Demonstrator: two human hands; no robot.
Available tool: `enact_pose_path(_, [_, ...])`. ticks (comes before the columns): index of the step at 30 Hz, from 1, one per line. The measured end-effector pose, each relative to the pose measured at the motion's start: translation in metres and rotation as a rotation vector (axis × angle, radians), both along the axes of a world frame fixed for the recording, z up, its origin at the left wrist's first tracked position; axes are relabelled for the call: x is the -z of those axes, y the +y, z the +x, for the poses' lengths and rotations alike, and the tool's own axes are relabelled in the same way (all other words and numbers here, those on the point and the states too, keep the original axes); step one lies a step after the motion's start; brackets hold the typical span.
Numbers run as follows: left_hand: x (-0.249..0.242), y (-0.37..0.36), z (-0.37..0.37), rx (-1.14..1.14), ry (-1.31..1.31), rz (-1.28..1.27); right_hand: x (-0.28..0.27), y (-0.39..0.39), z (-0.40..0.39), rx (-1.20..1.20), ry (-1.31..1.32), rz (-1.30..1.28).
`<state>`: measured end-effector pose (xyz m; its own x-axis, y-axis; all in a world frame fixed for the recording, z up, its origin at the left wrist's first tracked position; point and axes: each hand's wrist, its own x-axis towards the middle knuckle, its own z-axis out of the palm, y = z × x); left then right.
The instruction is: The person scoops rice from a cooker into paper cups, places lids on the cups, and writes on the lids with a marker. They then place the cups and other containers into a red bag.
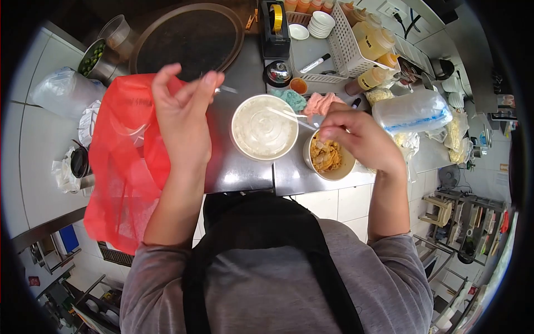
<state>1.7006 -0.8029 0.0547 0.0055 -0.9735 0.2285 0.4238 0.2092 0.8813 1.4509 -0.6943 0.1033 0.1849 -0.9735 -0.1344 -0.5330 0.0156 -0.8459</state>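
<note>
My left hand (186, 114) is raised over the red bag (125, 161), fingers bent. A short translucent strip (229, 89) sticks out by its thumb tip. In the pinch of my right hand (361, 136) is a thin whitish strip (297, 119), slanting over the rim of a round white bowl. That bowl (265, 127) has a translucent lid on top. Beneath my right hand stands a smaller bowl (328, 158) of orange-brown food pieces, partly covered by the fingers.
Behind the bowls are green (289, 99) and pink (321, 104) cloths, a bell (278, 72), sauce cup (298, 85) and tape dispenser (274, 28). A large round tray (187, 42) lies back left. Baskets (356, 50) with sauce bottles and a clear plastic-wrapped stack (414, 111) occupy the right.
</note>
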Motion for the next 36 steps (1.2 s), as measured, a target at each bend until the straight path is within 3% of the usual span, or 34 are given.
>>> enact_pose_path(2, [0.031,0.007,0.012,0.039,0.014,0.285,0.018,-0.001,0.009,-0.067,0.079,0.025])
enact_pose_path(5, [0.068,0.022,0.006,0.186,0.012,0.462,0.051,-0.005,0.022,0.027,0.056,0.062])
enact_pose_path(8, [0.064,0.032,0.002,0.155,-0.135,0.432,0.078,-0.004,0.034,0.091,0.079,-0.04])
enact_pose_path(10, [0.063,0.034,0.004,0.141,-0.251,0.458,0.111,-0.002,0.043,0.201,-0.063,-0.28])
enact_pose_path(11, [0.062,0.034,0.004,0.128,-0.312,0.317,0.119,-0.002,0.047,0.185,0.064,-0.487])
enact_pose_path(12, [0.063,0.036,0.004,0.115,-0.373,0.178,0.124,-0.004,0.051,0.184,0.067,-0.488])
enact_pose_path(13, [0.064,0.04,0.004,0.115,-0.37,0.176,0.128,-0.007,0.056,0.24,0.133,-0.648])
enact_pose_path(14, [0.066,0.046,0.003,0.228,-0.165,0.249,0.129,-0.012,0.06,0.296,0.201,-0.811])
enact_pose_path(15, [0.066,0.052,0.003,0.341,0.04,0.319,0.121,-0.012,0.068,0.302,0.135,-0.819])
enact_pose_path(16, [0.056,0.057,0.005,0.343,0.042,0.313,0.113,-0.013,0.075,0.303,0.138,-0.825])
enact_pose_path(18, [0.027,0.064,0.01,0.662,0.636,0.506,0.098,-0.014,0.085,0.222,-0.184,-0.919])
enact_pose_path(20, [0.003,0.056,0.014,0.638,0.501,0.48,0.084,-0.026,0.089,0.189,-0.135,-1.014])
enact_pose_path(22, [-0.01,0.043,0.018,0.574,0.233,0.433,0.075,-0.043,0.088,0.18,-0.044,-0.981])
enact_pose_path(24, [0.001,0.011,0.013,0.507,0.332,0.497,0.067,-0.07,0.069,0.131,0.149,-0.832])
enact_pose_path(25, [0.018,-0.006,0.007,0.449,0.353,0.48,0.065,-0.087,0.06,0.115,0.187,-0.723])
enact_pose_path(27, [0.058,-0.044,-0.007,0.333,0.321,0.431,0.098,-0.142,0.028,0.46,0.027,-0.652])
enact_pose_path(29, [0.107,-0.074,-0.02,0.221,0.197,0.395,0.128,-0.188,-0.011,0.62,0.432,-0.564])
enact_pose_path(30, [0.137,-0.086,-0.025,0.187,0.122,0.411,0.141,-0.207,-0.022,0.618,0.426,-0.57])
enact_pose_path(32, [0.187,-0.1,-0.023,0.148,-0.27,0.358,0.162,-0.241,-0.037,0.65,0.554,-0.224])
enact_pose_path(33, [0.159,-0.08,-0.026,0.132,-0.445,0.303,0.168,-0.255,-0.038,0.645,0.551,-0.226])
enact_pose_path(35, [0.159,-0.074,-0.031,0.059,-0.363,0.345,0.178,-0.272,-0.038,0.797,0.249,0.03])
enact_pose_path(36, [0.163,-0.077,-0.034,-0.022,-0.289,0.4,0.175,-0.273,-0.036,0.791,0.246,0.032])
